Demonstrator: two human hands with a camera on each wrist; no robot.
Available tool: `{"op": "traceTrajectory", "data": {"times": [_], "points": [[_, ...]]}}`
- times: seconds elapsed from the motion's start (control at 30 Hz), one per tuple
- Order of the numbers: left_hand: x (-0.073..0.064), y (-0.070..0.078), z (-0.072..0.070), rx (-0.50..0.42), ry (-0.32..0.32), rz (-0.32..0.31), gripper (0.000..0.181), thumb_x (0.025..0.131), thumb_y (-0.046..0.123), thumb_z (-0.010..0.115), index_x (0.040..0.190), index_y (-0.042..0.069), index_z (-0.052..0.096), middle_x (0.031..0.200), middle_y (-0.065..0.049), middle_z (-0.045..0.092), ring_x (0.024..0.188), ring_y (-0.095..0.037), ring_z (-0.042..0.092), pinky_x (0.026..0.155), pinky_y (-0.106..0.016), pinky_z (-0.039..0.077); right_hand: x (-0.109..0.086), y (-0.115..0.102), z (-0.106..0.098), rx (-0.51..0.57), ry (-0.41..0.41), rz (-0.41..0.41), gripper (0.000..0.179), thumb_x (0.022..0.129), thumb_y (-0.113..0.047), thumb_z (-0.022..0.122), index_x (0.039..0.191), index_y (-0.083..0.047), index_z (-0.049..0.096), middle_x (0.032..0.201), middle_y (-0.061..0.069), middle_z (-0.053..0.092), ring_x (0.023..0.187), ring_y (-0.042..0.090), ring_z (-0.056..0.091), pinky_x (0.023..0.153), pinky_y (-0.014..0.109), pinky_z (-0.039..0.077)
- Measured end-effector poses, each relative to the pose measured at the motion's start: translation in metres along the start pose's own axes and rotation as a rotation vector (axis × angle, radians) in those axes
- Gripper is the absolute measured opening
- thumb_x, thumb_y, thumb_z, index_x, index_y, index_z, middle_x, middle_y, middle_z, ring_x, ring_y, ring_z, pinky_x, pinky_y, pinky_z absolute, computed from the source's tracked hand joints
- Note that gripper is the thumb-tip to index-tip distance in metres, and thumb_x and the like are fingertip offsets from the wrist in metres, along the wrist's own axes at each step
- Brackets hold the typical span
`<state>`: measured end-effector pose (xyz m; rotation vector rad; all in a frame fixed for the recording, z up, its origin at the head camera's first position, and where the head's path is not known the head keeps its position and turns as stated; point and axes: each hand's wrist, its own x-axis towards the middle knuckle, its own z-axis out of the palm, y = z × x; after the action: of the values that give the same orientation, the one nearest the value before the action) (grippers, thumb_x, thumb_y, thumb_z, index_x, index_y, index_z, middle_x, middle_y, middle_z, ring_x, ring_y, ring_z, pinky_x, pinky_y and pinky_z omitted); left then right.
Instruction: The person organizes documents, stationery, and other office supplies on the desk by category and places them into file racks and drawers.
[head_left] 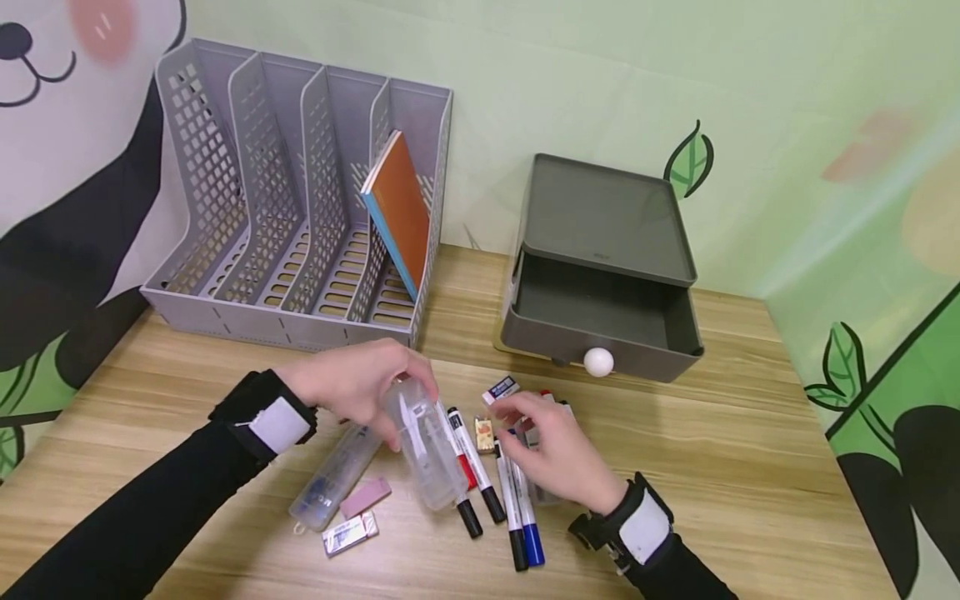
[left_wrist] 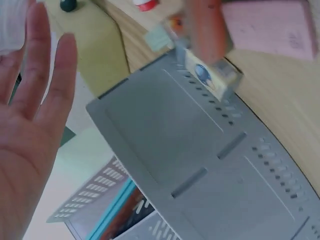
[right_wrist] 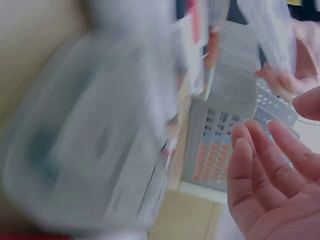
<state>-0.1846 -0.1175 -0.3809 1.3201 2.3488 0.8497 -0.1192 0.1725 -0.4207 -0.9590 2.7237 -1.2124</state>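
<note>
My left hand [head_left: 360,383] grips a clear plastic pencil case [head_left: 429,458] by its upper end, tilted over the table. Beside it on the wood lies a second clear case [head_left: 336,482] with bluish contents, near a pink eraser [head_left: 366,497] and a white boxed eraser [head_left: 350,534]. My right hand [head_left: 558,450] hovers with bent, parted fingers over several markers, among them a black-capped one [head_left: 477,467] and a blue-capped one [head_left: 528,521]. Another clear case [right_wrist: 95,135] is partly hidden under it. A small yellow patterned item [head_left: 484,434] and a blue-and-white eraser [head_left: 500,389] lie near its fingertips.
At the back left stands a grey file rack [head_left: 300,329] with orange and blue notebooks [head_left: 401,217] in its rightmost slot. A dark grey drawer box [head_left: 611,217] stands at the back right, its drawer [head_left: 555,333] pulled out, with a white round knob [head_left: 598,362].
</note>
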Motion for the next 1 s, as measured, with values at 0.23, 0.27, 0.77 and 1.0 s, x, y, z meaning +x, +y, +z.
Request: {"op": "traceTrajectory", "data": {"times": [0.23,0.27,0.77,1.0], "points": [[0.011,0.008,0.005,-0.015,0.164,0.029,0.054,0.060,0.027,0.091,0.109,0.018,0.070,0.107,0.012,0.064,0.095,-0.008,0.059,0.087,-0.029,0.050,0.005,-0.007,-0.002,0.306,-0.119,0.189,0.043,0.098,-0.030,0.058,0.125,0.003,0.062,0.110,0.012,0.069,0.098,0.016,0.065,0.084,0.031,0.054],[0.013,0.008,0.007,-0.013,0.187,0.036,0.054,0.061,0.027,0.091,0.110,0.017,0.070,0.109,0.011,0.065,0.096,-0.009,0.059,0.087,-0.030,0.050,0.006,-0.007,-0.002,0.330,-0.131,0.204,0.044,0.098,-0.029,0.058,0.126,0.004,0.061,0.110,0.012,0.069,0.098,0.017,0.065,0.085,0.031,0.054],[0.025,0.010,0.026,-0.091,0.375,0.086,0.060,0.069,0.028,0.087,0.122,0.011,0.067,0.123,0.002,0.065,0.113,-0.014,0.059,0.100,-0.034,0.047,0.004,-0.009,-0.005,0.279,-0.060,0.184,0.033,0.096,-0.027,0.062,0.115,-0.001,0.065,0.099,0.008,0.066,0.079,0.012,0.063,0.069,0.030,0.055],[0.027,0.015,0.017,-0.269,0.602,0.038,0.039,0.094,0.028,0.065,0.126,0.006,0.064,0.122,-0.003,0.066,0.106,-0.014,0.061,0.095,-0.041,0.049,-0.002,-0.019,-0.028,0.160,0.009,0.143,0.026,0.094,-0.027,0.065,0.110,-0.007,0.066,0.094,0.002,0.066,0.074,0.010,0.059,0.062,0.028,0.052]]}}
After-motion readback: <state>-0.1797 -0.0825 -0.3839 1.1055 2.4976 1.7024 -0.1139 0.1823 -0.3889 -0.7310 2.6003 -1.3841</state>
